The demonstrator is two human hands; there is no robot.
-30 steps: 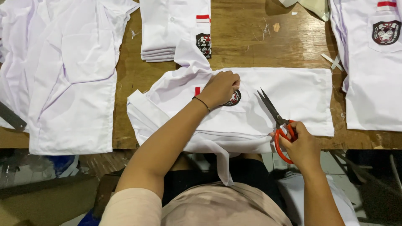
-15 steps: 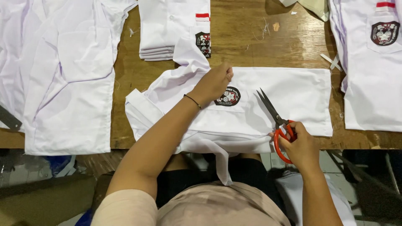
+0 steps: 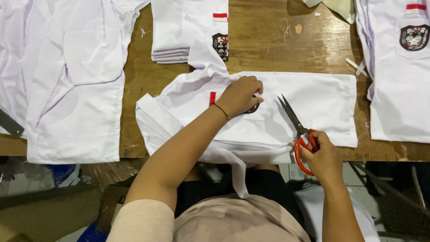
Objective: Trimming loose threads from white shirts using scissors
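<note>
Your single head camera looks steeply down, close above the brown wooden table (image 3: 277, 45), from its near edge.

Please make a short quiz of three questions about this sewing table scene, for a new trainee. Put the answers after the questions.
1. True or false: the right hand holds scissors with red handles.
2. Where does the left hand rest? A) on the folded stack of shirts at the far side; B) on the white shirt in the middle, by its dark badge; C) on the bare wooden table.
3. Fill in: the scissor blades are ____ and lie over the middle shirt.

Key: 1 true. 2 B. 3 open.
</note>
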